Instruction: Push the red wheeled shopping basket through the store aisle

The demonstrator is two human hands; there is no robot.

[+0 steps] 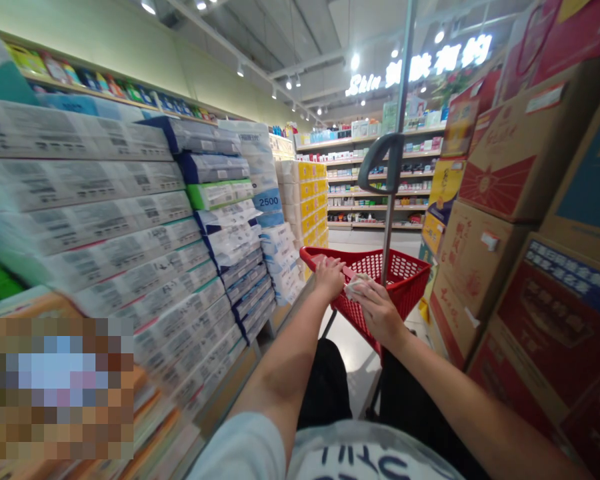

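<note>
A red plastic shopping cart [411, 272] with perforated sides is in front of my body, turned at a slant. My left hand [330, 279] is closed over the cart's near-side handle bar, fingers curled on it. Just to the right, my right hand [380, 312] is closed around a crumpled whitish wad, perhaps tissue or cloth [359, 285], against the same bar. A grey metal pole [389, 230] with a dark looped grip [394, 163] rises at the cart. The cart's inside is mostly hidden from this angle.
Tall stacks of wrapped paper packs [125, 200] line the left side, with yellow-and-white packs [313, 200] beyond. Stacked cardboard boxes [490, 247] crowd the right. Shelves of goods [350, 177] stand across the far end. A pale floor [353, 239] shows ahead.
</note>
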